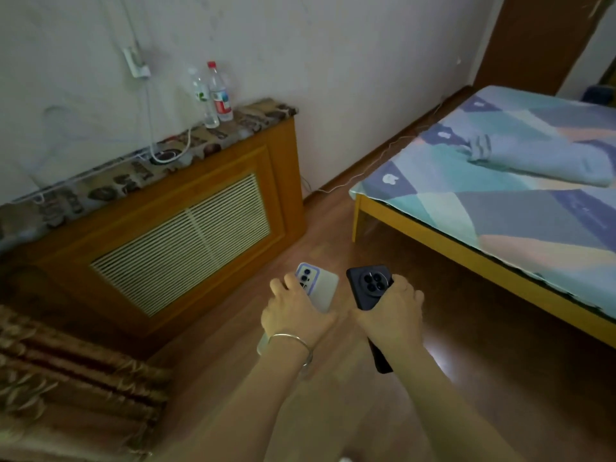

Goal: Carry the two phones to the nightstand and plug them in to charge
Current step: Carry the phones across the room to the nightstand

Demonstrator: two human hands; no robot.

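left hand (pixel 293 315) fingers grip white phone (pixel 318 288) | right hand (pixel 393 311) fingers grip black phone (pixel 365 285)

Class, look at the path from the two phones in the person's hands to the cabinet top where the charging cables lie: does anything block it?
Nothing visible does. The left hand holds the white phone and the right hand holds the black phone above bare floor. The cables lie on the cabinet top, left of two bottles.

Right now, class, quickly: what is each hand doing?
Left hand: closed around the white phone with the lilac-rimmed camera block.
Right hand: closed around the black phone with the round camera cluster.
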